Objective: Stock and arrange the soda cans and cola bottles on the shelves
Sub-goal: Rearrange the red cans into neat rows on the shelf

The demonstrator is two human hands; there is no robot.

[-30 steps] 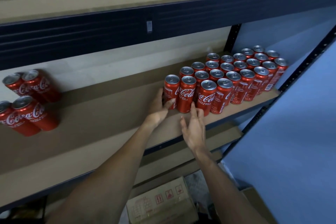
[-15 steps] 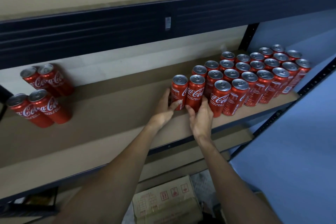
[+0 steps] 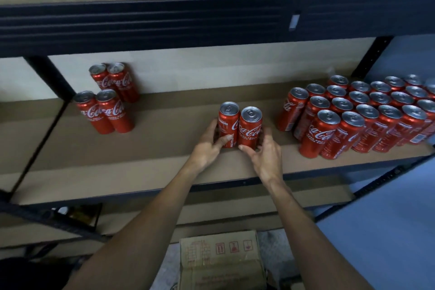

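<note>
Head view: two upright red cola cans stood touching side by side near the front middle of the brown shelf board (image 3: 141, 155). The left hand (image 3: 207, 146) gripped the left can (image 3: 228, 122), with its thumb laid across the front and its fingers curled round the outer side. The right hand (image 3: 266, 155) gripped the right can (image 3: 250, 126), thumb at the lower front, fingers wrapped round the right side. At the shelf's right end a packed block of cans (image 3: 353, 120) stood in rows, apart from the held pair. At the left, four cans (image 3: 106, 101) stood in two pairs toward the back. A cardboard box (image 3: 221, 259) lay below the shelf, between the forearms.
</note>
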